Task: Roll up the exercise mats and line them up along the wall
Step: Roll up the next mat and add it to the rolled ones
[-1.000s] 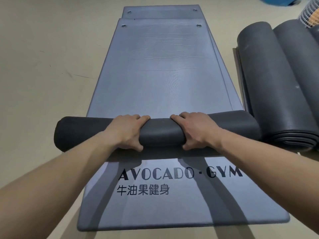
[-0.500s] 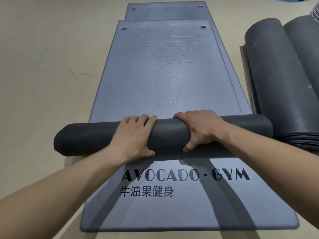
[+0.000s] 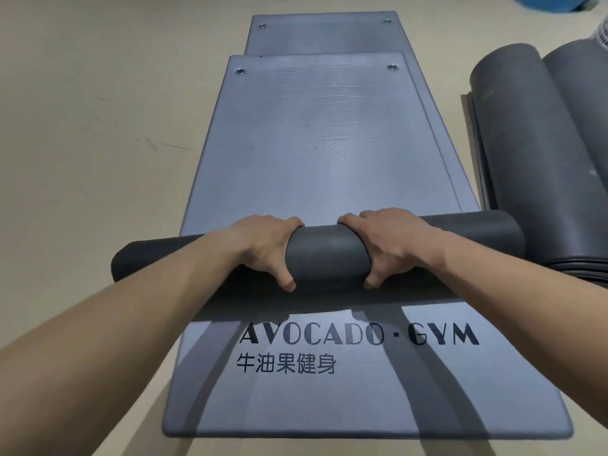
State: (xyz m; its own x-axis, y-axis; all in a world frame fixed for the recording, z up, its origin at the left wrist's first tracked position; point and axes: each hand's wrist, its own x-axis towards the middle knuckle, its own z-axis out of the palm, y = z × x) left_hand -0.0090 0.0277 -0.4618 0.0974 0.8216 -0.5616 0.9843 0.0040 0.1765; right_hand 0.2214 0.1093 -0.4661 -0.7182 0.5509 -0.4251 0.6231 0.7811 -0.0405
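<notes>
Head view: left hand (image 3: 263, 246) and right hand (image 3: 393, 245) grip dark, seemingly tight mat roll (image 3: 327, 255).

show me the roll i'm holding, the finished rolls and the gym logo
roll (image 3: 329, 255), head view, bare middle of its top
finished rolls (image 3: 543, 159), head view, side of the nearer one
gym logo (image 3: 358, 334), head view, the letter D in AVOCADO

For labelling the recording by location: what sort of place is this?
Probably a gym or fitness studio. The flat mat is printed "AVOCADO · GYM", the left hand and right hand grip a half-rolled mat on it, and more rolled mats lie on the floor to the right.
</notes>
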